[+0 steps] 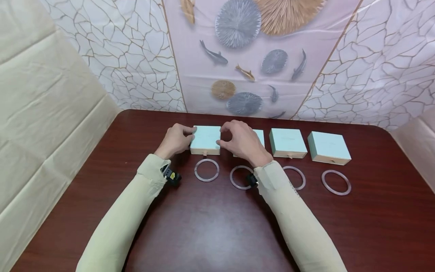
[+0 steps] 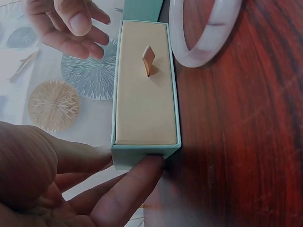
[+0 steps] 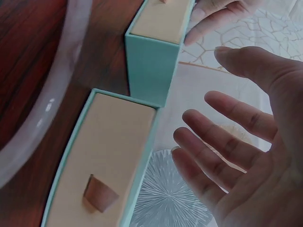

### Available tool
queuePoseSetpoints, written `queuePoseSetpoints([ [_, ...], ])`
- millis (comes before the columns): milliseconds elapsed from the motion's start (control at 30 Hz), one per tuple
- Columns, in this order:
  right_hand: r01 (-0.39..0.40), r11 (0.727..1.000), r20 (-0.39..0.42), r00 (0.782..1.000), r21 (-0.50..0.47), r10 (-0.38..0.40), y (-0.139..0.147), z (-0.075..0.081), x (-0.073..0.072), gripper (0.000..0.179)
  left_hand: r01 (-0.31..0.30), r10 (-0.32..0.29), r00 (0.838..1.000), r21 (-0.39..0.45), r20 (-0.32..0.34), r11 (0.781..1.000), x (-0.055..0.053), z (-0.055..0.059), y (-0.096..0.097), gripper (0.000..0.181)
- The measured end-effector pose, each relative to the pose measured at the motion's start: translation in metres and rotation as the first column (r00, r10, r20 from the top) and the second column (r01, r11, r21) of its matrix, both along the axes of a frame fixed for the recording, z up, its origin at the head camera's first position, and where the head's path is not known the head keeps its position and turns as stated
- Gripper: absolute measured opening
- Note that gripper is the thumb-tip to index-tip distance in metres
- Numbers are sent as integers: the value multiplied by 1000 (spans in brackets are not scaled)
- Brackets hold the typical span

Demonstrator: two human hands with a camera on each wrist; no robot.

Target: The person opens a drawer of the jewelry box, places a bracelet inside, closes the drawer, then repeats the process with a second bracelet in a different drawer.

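Note:
Leftmost in a row of pale mint boxes is a box [image 1: 206, 139] with a cream drawer front [image 2: 142, 104] and a small tan pull tab [image 2: 148, 60]. My left hand [image 1: 176, 139] is at its left end, the fingertips touching the end wall. On the other side, my right hand [image 1: 242, 141] hovers by the box's right end with its fingers spread and thumb apart. In the right wrist view a gap shows between these fingers and the box. A second mint box [image 3: 102, 142] is partly hidden under the right hand in the head view. A pale marbled bangle [image 1: 196, 175] lies in front of the leftmost box.
Farther right along the dark wooden table [image 1: 210, 226] stand another mint box [image 1: 288, 141] and the rightmost one [image 1: 329, 146]. More bangles lie before them: one beside the right wrist [image 1: 232, 177], one partly behind the sleeve [image 1: 303, 177], one at right [image 1: 346, 185]. Patterned cloth hangs behind.

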State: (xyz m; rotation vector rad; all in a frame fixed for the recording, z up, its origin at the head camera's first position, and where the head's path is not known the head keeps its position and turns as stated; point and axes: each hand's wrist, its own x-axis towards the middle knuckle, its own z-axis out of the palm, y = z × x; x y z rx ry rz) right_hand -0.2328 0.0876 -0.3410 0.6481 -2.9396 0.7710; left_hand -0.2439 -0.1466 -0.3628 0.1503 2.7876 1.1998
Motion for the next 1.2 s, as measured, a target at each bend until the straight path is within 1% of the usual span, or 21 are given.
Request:
queuePoseSetpoints([
  [200, -21, 1000, -1, 1000, -19, 21, 1, 1, -2, 37, -2, 2, 1000, 10, 3, 1000, -1, 0, 1, 36],
  [433, -40, 999, -8, 999, -4, 40, -2, -2, -3, 35, 4, -4, 1000, -22, -8, 1000, -3, 0, 2, 36],
  [567, -49, 999, -15, 999, -6, 49, -6, -3, -1, 32, 1, -1, 1000, -15, -7, 1000, -4, -1, 4, 36],
  [700, -75, 997, -14, 997, -3, 75, -15, -6, 2, 28, -7, 7, 1000, -16, 5, 1000, -4, -1, 1, 36],
  [833, -92, 996, -31, 995, 18, 93, -20, -8, 2, 21, 2, -2, 1000, -7, 4, 1000, -4, 1, 0, 37],
  [1000, -122, 992, -48, 991, 28, 123, -27, -10, 3, 13, -8, 8, 1000, -10, 2, 1000, -2, 4, -3, 37],
  [1200, -124, 990, -32, 992, 65, 126, -28, -13, 7, 11, 8, -9, 1000, 14, 20, 1000, -2, 1, 0, 37],
])
